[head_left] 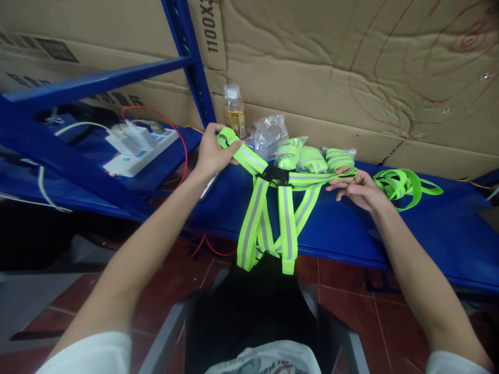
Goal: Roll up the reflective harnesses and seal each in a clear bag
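A neon-green reflective harness (287,223) with grey stripes hangs between my two hands, over the front edge of the blue table. A black buckle (276,175) joins its straps in the middle. My left hand (217,150) pinches a looped strap end at the upper left. At the other side, my right hand (356,186) grips the right strap end, its lower fingers partly spread. Several straps dangle below the buckle, down to my dark-clothed lap. Just right of my right hand lies a loose coil of the same green strap (401,187).
Several bagged green strap bundles (312,158) sit along the back by a crumpled clear plastic bag (270,134) and a drink bottle (235,111). A white power strip (136,150) with plugs and a red cable is on the left. Blue shelf posts (191,62) rise there, cardboard behind.
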`<state>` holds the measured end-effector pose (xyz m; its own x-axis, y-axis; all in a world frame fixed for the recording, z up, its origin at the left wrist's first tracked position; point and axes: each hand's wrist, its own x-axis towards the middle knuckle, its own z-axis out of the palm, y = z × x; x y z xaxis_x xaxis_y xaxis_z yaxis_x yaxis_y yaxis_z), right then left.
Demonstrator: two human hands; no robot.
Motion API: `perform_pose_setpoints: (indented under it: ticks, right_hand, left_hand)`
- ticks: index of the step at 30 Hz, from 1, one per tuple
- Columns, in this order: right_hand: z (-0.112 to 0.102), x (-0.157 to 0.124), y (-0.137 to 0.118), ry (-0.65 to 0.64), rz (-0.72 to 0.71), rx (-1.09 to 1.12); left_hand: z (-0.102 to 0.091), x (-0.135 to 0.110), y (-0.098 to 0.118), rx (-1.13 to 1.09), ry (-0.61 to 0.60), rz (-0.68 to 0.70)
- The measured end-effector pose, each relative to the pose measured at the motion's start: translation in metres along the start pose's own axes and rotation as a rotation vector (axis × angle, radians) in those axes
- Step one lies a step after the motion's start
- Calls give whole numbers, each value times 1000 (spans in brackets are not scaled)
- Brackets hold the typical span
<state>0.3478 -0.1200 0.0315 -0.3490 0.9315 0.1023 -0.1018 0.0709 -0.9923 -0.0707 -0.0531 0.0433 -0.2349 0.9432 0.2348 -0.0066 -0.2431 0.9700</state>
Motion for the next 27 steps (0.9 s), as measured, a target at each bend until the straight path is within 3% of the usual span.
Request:
perform_pose_setpoints:
  ticks: [4,6,11,15,18,23,27]
  right_hand:
    - [7,5,1,140,-25,-83]
    - [11,9,2,179,-53,-88]
    - [19,11,2,270,-167,-57]
    - [26,9,-1,244,-141,-47]
    - [30,9,-2,242,-140,6]
    - [39,10,-3,243,-157,72]
    - [42,10,6,251,-154,36]
  left_hand:
    - [15,-9,17,-242,-124,-216]
    - [20,-13,22,-326,-176,-243]
    - [33,-19,19,-328,-161,-86]
    - [48,-20,15,-150,-145,49]
    - [61,-22,16,-134,-152,67]
    - [82,-24,25,-196,-420,-13]
    - [98,-18,25,-242,-473,-14]
